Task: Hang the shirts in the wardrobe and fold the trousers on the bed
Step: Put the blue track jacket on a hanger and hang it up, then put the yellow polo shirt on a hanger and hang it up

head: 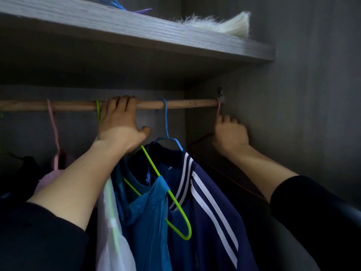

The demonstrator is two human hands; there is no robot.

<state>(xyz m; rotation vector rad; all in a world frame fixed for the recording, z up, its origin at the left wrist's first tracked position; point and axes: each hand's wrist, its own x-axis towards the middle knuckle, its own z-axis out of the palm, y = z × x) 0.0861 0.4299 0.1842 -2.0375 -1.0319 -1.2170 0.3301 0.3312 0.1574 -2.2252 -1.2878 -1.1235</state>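
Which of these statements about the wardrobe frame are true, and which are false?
1. The left hand grips the wooden rail. True.
2. The right hand rests on the shelf. False: it holds the hook of a hanger at the rail's right end.
3. The striped navy jacket hangs from a blue hanger. True.
4. The shelf is bare. False: a fluffy white thing lies on it.
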